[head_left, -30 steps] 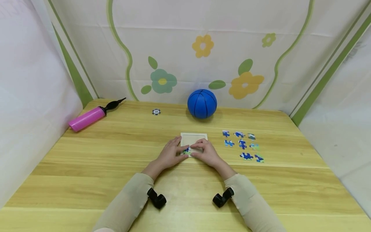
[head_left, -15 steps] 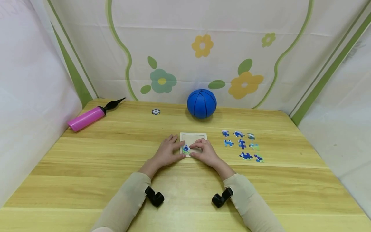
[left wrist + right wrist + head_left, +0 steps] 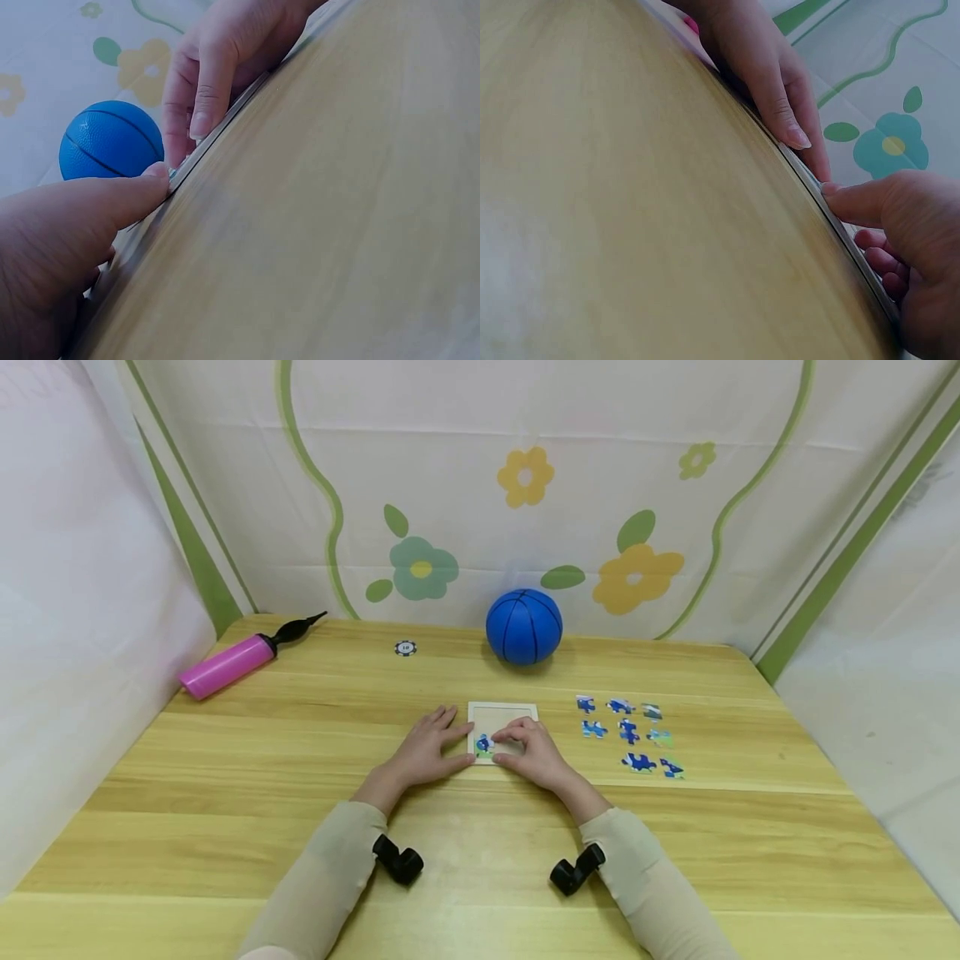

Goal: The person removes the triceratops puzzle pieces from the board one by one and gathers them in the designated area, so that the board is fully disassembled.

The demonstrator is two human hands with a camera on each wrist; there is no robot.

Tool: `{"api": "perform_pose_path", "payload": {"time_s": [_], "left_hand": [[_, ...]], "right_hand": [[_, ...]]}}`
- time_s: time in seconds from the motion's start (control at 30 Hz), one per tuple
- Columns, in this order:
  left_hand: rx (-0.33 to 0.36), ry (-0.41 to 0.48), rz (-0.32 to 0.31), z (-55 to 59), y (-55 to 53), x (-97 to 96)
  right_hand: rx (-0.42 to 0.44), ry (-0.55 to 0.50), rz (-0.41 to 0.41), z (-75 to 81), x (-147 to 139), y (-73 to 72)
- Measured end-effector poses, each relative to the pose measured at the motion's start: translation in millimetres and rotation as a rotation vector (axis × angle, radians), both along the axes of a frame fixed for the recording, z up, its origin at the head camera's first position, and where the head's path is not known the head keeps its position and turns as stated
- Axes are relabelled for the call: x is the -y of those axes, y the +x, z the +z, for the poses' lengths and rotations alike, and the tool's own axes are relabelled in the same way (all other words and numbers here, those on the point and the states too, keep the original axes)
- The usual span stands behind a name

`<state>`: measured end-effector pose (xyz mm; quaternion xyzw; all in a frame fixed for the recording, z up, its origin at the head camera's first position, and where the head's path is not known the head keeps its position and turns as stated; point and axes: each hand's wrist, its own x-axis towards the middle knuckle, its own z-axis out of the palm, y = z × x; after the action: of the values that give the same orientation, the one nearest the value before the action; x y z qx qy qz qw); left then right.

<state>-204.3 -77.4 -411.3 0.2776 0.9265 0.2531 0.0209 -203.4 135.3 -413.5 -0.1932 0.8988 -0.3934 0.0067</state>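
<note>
A shallow square puzzle tray (image 3: 502,704) with a pale rim lies on the wooden table. One blue, green and white jigsaw piece (image 3: 483,746) lies in its near left corner. My right hand (image 3: 536,756) reaches over the tray's right side, its bent thumb and index finger pinching the right part of that piece. Against the tray's left rim, my left hand (image 3: 422,753) rests with fingers spread and fairly straight; its thumb (image 3: 142,191) touches the edge. Both wrist views see the tray almost edge-on, so the piece is mostly hidden there.
Several loose jigsaw pieces (image 3: 627,732) lie in loose rows to the tray's right. Behind stands a blue ball (image 3: 523,627) with black lines. A poker chip (image 3: 406,648) lies at the back, and a pink hand pump (image 3: 229,667) at the far left.
My left hand has drawn back leftward off the piece to the tray's left rim, uncovering the piece. The right hand has stayed nearly in place.
</note>
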Motion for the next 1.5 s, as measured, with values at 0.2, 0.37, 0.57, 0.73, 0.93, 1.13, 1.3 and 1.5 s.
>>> {"api": "perform_pose_path", "payload": {"time_s": [0.2, 0.37, 0.57, 0.73, 0.93, 1.13, 1.3, 1.5], "left_hand": [[0.0, -0.022, -0.002, 0.6, -0.3, -0.3], [-0.016, -0.035, -0.009, -1.7, -2.9, -1.4], [-0.017, -0.032, -0.001, -3.4, -3.7, -1.4], [-0.005, -0.019, 0.012, -3.1, -2.9, -1.3], [-0.007, -0.017, 0.014, -2.8, -2.9, -0.9], [-0.013, -0.019, 0.02, -2.1, -2.1, -0.2], [-0.008, -0.011, 0.027, -2.7, -2.3, 1.0], [-0.002, -0.003, 0.037, -3.6, -2.6, 1.1]], "right_hand": [[-0.018, 0.019, 0.028, 0.7, -1.8, 0.7], [-0.02, 0.031, 0.053, 1.7, -2.2, 0.2], [0.001, 0.059, 0.026, 5.2, 3.1, 1.9], [0.002, 0.061, -0.018, 4.7, 7.4, 2.3], [0.068, -0.056, -0.012, 5.3, 10.4, 2.9], [0.103, -0.1, -0.008, 5.4, 12.0, 2.8], [0.1, -0.091, 0.011, 4.8, 12.1, 2.2], [0.09, -0.076, 0.032, 5.8, 11.3, 2.3]]}}
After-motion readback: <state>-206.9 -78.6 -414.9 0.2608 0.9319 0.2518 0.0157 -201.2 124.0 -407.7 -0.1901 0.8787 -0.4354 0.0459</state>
